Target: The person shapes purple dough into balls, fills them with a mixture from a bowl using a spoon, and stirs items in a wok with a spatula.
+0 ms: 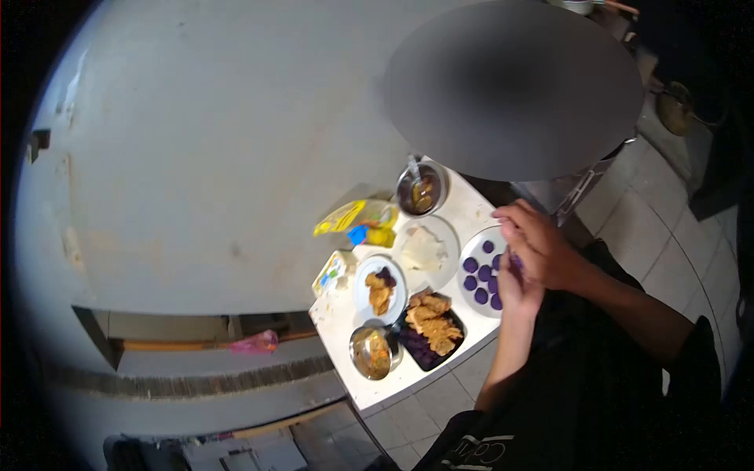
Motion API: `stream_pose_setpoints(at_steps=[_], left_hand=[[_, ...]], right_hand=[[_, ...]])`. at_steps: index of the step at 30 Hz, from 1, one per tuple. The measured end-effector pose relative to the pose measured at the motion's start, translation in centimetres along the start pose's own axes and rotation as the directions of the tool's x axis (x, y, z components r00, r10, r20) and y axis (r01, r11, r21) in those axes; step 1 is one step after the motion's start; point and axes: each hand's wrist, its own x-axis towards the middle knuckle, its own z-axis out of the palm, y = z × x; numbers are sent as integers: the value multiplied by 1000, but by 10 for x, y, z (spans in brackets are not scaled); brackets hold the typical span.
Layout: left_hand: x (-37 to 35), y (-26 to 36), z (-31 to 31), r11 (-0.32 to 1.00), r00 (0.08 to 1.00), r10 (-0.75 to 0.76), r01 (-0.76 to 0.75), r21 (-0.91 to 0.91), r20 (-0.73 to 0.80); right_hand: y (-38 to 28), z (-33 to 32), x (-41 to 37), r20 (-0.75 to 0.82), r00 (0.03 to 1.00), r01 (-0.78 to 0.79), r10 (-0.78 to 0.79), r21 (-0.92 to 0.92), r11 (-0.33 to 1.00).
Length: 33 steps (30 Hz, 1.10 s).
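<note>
My right hand [542, 247] lies over my left hand [520, 289], palm against palm, above the right edge of a white plate [463, 257]. A bit of purple dough [514, 260] shows between them; the rest of it is hidden by the fingers. Several round purple dough balls [483, 294] sit apart on the plate below and beside my hands. Left of it, a second plate [449, 275] holds a pale, flat, whitish piece [422, 250].
On the small white table [369, 392] are a black tray [430, 363] of golden fried food over purple pieces, a white plate [360, 294] of fried food, a metal bowl [353, 353], another bowl with a spoon [444, 188] and a yellow packet [345, 216]. A wall stands behind.
</note>
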Motion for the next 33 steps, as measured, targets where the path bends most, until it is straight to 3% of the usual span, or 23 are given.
stream_pose_setpoints(at_steps=[1, 3, 5, 9, 11, 13, 15, 16, 18, 19, 21, 23, 25, 27, 29, 33], left_hand=[[-5, -1, 5, 999, 999, 30, -30, 30, 15], [-26, 2, 33, 994, 980, -40, 19, 108, 196], [-20, 0, 26, 994, 979, 15, -37, 101, 203], [-14, 2, 31, 996, 982, -32, 15, 92, 184], [-14, 4, 33, 992, 985, -6, -15, 121, 174], [-12, 2, 33, 981, 974, 28, -69, 180, 225], [-15, 2, 38, 942, 936, 77, -181, 282, 344], [-21, 3, 79, 983, 989, 49, -73, 166, 143], [-2, 3, 59, 989, 992, 97, -106, 107, 84], [10, 12, 49, 1000, 972, 4, -4, -2, 235], [12, 16, 61, 997, 992, 50, -43, -60, 112], [13, 18, 72, 977, 957, 170, -132, -167, 234], [14, 27, 78, 978, 932, 170, -118, -175, 319], [9, 37, 90, 973, 917, 155, -78, -215, 367], [12, 42, 91, 971, 898, 240, -219, -97, 369], [8, 51, 100, 951, 838, 293, -304, -53, 460]], right_hand=[[5, 3, -2, -28, 1000, -12, 11, -36, 999], [8, 10, -2, -92, 996, 15, -22, -73, 997], [4, 10, 1, -35, 999, -12, 9, -92, 996], [12, 8, 6, 14, 999, 51, -49, -201, 978], [20, 15, 11, -52, 996, 61, -76, -251, 966], [8, 4, 13, -21, 998, 56, -59, -123, 991], [3, -3, 13, -12, 998, 61, -64, -132, 989], [3, -9, 15, -2, 996, 93, -95, -169, 981], [5, -14, 13, -12, 999, 51, -53, -167, 985], [5, -18, 16, -25, 1000, 12, -17, -166, 986], [7, -31, 19, -26, 998, 52, -59, -210, 976], [7, -53, 19, -21, 1000, 14, -20, -237, 971], [11, -62, 17, -12, 995, -98, 98, -213, 972], [18, -70, 18, -1, 998, -65, 67, -228, 972], [18, -73, 20, 4, 995, -92, 95, -223, 971], [19, -73, 30, 27, 997, -58, 66, -230, 971]])
